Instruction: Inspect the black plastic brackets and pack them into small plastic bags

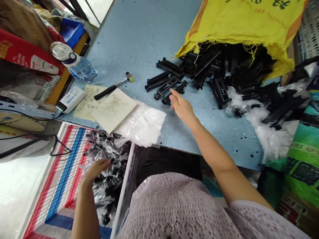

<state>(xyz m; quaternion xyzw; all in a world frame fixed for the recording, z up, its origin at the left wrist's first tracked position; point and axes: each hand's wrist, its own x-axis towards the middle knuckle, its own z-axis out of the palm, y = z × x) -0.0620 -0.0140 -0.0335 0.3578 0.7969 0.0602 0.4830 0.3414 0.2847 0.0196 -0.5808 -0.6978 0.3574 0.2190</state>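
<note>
My right hand point(183, 109) reaches over the blue table, fingers stretched out at the edge of a black plastic part point(176, 92). The fingertips overlap this part; whether they touch it I cannot tell. Beside it lie more black parts of the same long, slotted kind point(157, 80), in a loose group. On the lower left, my left hand point(98, 168) hovers at the basket, fingers extended and nothing seen in them. Beneath it are several black parts in clear plastic bags point(109, 182). They fill the right side of a striped plastic basket point(62, 179).
A yellow woven sack point(244, 25) spills black parts onto the table. A stack of clear bags point(146, 124) lies at the front edge, beside a pale board point(114, 109), a small hammer point(112, 89), a white device point(72, 99) and a water bottle point(79, 66). A green sack point(302, 156) stands right.
</note>
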